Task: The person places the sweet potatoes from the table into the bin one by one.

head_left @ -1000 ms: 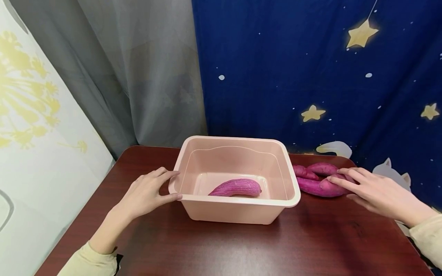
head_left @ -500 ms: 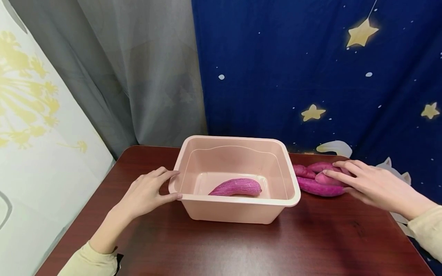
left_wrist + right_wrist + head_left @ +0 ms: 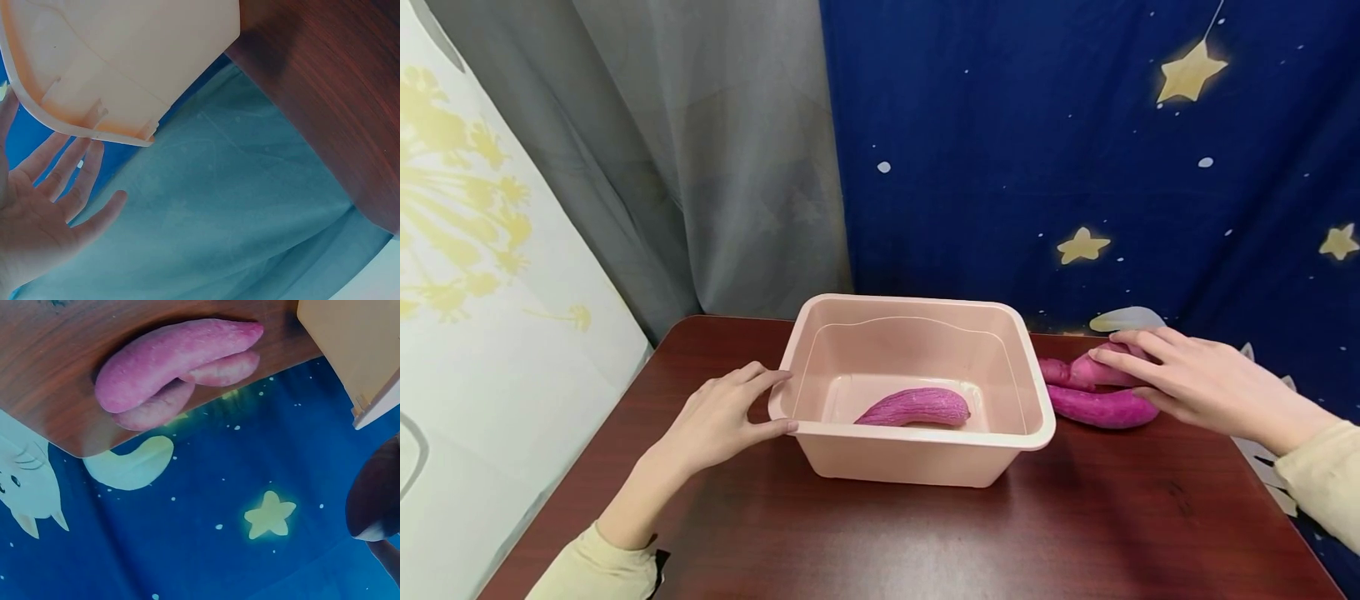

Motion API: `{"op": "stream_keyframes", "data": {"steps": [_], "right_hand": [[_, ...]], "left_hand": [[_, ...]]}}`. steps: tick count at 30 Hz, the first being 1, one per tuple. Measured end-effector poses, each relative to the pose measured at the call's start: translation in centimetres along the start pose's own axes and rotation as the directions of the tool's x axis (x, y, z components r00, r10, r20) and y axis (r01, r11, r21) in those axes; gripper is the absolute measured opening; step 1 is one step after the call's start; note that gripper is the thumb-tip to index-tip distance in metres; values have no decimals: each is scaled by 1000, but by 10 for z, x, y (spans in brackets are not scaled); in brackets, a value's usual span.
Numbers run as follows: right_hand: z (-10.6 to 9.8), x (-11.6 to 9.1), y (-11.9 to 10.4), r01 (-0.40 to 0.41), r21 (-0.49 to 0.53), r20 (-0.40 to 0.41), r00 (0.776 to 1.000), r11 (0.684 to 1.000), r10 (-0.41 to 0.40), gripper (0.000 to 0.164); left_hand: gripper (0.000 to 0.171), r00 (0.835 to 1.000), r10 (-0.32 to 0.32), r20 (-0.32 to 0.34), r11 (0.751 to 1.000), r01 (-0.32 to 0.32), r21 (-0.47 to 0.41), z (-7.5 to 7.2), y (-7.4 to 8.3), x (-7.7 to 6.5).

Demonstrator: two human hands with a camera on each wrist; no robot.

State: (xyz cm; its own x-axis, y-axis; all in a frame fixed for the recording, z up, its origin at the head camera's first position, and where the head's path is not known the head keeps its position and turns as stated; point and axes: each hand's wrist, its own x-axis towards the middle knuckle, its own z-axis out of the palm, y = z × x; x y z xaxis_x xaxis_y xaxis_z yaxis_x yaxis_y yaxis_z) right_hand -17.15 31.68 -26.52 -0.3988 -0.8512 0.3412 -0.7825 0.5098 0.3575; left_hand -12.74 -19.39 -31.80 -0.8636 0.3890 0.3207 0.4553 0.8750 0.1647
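Note:
In the head view, my left hand point(image 3: 718, 421) touches the left rim of a pink plastic basin point(image 3: 910, 458) with fairly straight fingers. The left wrist view shows its fingertips under the rim. A purple sweet potato point(image 3: 917, 407) lies inside the basin. On the right, my right hand point(image 3: 1195, 379) grips another sweet potato point(image 3: 1105, 369), partly covered by the fingers; in the right wrist view this sweet potato point(image 3: 373, 494) is held off the table. Below it, a long sweet potato point(image 3: 181, 359) rests on the table, with two smaller ones point(image 3: 156, 407) against its far side.
The dark red wooden table point(image 3: 910, 542) has its back edge close to a grey curtain point(image 3: 752, 167) and a blue star-patterned curtain point(image 3: 1000, 150). A white panel with yellow flowers point(image 3: 497, 350) stands at the left. The basin's right wall is close to the sweet potatoes.
My right hand has moved left and slightly up with the gripped sweet potato, away from the long one in front. The left hand and basin have stayed in place.

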Motion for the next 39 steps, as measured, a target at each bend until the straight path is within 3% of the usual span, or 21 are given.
{"op": "stream_keyframes", "data": {"steps": [15,23,30,39], "right_hand": [[-9,26,3,53,-3,-55,997,999,-53,48],[-14,40,1,7,-7,7,1000,1000,-7,49],[-15,52,0,53,-6,2,999,999,-53,52],[-14,67,1,32,19,26,999,999,-33,53]], "left_hand": [[59,1000,0,4,1000,0,3,0,0,0],[59,1000,-9,9,1000,9,0,-1,0,-1],[59,1000,-6,4,1000,6,-5,-1,0,-1],[60,1000,-9,11,1000,9,-7,-2,0,-1]]}}
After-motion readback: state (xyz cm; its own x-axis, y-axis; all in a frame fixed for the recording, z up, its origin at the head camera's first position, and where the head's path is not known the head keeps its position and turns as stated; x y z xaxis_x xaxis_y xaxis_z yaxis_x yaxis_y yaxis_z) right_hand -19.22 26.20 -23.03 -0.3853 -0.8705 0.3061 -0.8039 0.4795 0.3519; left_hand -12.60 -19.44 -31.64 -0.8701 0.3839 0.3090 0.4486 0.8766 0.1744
